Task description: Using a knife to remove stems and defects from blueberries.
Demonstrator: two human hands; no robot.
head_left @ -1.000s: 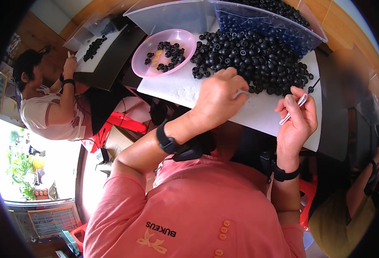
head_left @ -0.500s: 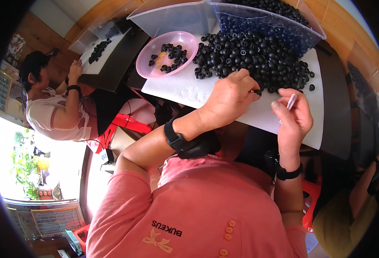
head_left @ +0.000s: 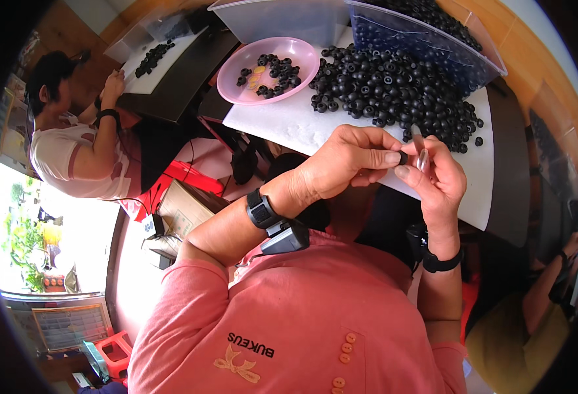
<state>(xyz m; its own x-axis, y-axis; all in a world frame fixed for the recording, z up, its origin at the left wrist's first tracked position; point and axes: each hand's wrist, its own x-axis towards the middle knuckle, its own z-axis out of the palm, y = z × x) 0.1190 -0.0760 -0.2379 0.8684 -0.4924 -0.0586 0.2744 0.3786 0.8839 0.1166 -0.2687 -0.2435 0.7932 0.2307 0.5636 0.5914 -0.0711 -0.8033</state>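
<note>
Left hand [head_left: 344, 164] fingers pinch small black ring [head_left: 403, 157]; right hand [head_left: 436, 177] fingers grip tweezers [head_left: 421, 154] (tips up), above counter [head_left: 302, 125].

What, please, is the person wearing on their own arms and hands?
Both hands, the left hand and right hand, are bare. Each wrist carries a black strap: the left black wristband bears a boxy black device, the right black wristband is plainer. Salmon-pink short sleeves end above the elbows.

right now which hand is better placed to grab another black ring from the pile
Probably the left hand: it pinches only one small black ring at its fingertips. The right hand holds a slim tool, though it sits nearer the pile of black rings.
</note>
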